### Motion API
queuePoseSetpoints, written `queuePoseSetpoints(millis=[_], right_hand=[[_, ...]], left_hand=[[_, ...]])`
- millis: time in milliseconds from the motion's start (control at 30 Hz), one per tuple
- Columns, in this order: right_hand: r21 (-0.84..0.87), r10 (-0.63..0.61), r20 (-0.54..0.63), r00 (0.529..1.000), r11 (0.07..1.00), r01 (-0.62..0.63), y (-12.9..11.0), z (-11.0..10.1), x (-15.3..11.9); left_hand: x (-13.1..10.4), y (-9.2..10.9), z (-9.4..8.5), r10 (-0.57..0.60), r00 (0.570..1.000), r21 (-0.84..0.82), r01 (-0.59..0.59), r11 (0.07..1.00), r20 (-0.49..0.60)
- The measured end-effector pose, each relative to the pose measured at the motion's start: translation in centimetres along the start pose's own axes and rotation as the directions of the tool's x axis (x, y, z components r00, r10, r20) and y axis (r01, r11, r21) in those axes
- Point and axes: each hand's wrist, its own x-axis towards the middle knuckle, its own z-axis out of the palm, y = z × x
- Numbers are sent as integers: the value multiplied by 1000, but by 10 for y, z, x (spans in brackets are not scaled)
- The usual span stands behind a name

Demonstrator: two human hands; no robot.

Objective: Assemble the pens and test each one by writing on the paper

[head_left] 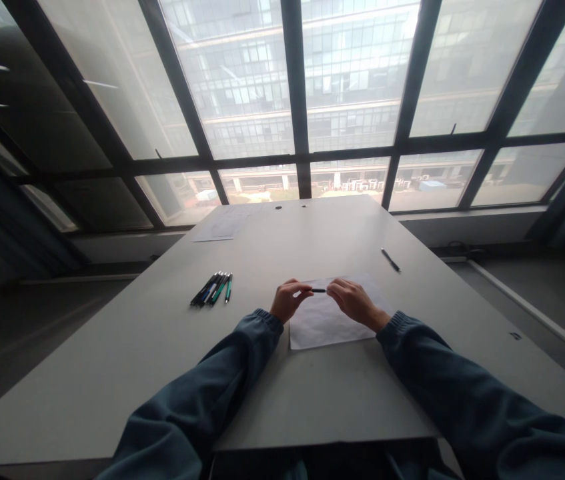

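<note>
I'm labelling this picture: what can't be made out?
Head view: ends of the black stick, hidden by the left hand and right hand.
Head view: part of the near paper, behind the right hand.
Head view: any writing on the far paper, too small and faint.

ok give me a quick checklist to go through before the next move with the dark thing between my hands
1. Left hand gripping one end of the dark slim item: ok, fingertips closed on it.
2. Right hand at the opposite end: ok, fingertips meet it there.
3. Ends of the item sound: cannot tell, fingers cover them.
4. Paper under the hands: ok, spread on the table.
5. Pen group out of the way: ok, lying apart, to the left of the left hand.
6. All loose pens together: not ok, a lone pen lies off to the right.
</note>
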Motion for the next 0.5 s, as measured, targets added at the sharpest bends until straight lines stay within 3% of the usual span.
queuePoseSetpoints(millis=[267,500], right_hand=[[-50,5,38,999,999,-3,0,1,0],[78,30,-30,999,997,-28,4,5,-1]], left_hand=[[0,0,1,14,1000,-22,-14,1000,-3],[0,1,0,-3,1000,-17,3,1000,9]])
